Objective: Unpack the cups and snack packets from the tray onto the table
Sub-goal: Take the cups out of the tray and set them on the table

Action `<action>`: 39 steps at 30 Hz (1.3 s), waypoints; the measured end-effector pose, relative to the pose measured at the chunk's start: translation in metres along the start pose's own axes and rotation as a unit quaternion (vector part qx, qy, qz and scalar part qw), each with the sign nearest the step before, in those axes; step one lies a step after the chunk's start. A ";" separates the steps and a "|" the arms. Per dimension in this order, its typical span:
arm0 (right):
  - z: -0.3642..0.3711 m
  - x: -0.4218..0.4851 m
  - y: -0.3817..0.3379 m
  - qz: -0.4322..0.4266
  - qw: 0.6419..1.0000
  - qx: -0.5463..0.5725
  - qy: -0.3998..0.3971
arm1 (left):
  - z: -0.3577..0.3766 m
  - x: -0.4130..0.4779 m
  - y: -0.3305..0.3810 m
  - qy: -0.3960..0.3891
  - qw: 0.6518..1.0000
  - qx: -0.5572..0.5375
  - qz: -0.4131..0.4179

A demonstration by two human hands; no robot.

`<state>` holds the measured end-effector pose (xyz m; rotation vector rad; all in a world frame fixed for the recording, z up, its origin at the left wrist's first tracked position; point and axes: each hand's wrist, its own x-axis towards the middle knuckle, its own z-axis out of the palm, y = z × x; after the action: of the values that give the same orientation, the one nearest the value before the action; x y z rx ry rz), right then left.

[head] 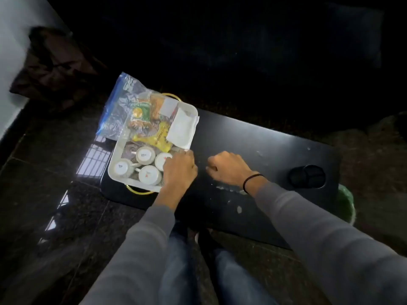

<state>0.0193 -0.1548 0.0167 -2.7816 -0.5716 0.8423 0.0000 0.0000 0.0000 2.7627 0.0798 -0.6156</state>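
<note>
Our left hand [179, 170] covers the white rectangular tray [112, 171] at its right rim beside white ceramic cups [145, 155]; we cannot tell its fingers' hold. Our right hand [229, 170] curls its fingers, empty, on the black desk [275, 150].

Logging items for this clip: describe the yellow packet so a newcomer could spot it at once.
Start at the white tray on the left end of the black table. The yellow packet lies mid-tray, between the cups and the green packet. It alone is mostly yellow.

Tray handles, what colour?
Gold: thin gold loop handles at both ends of the white rectangular tray. The head view shows them, the only view here.
</note>
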 end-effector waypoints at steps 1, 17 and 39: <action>0.009 0.008 -0.001 -0.005 1.000 0.015 -0.002 | 0.003 0.004 -0.011 0.004 1.000 0.019 -0.001; 0.100 0.096 -0.029 0.058 0.958 0.281 -0.007 | 0.065 0.056 -0.118 0.011 0.977 0.202 0.068; 0.114 0.029 0.024 0.151 0.588 0.791 -0.075 | 0.069 0.015 -0.051 -0.063 0.896 -0.440 -0.018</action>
<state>-0.0155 -0.1576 -0.0982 -1.0689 0.5400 0.8849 -0.0205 0.0269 -0.0802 1.8416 0.2991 -0.5736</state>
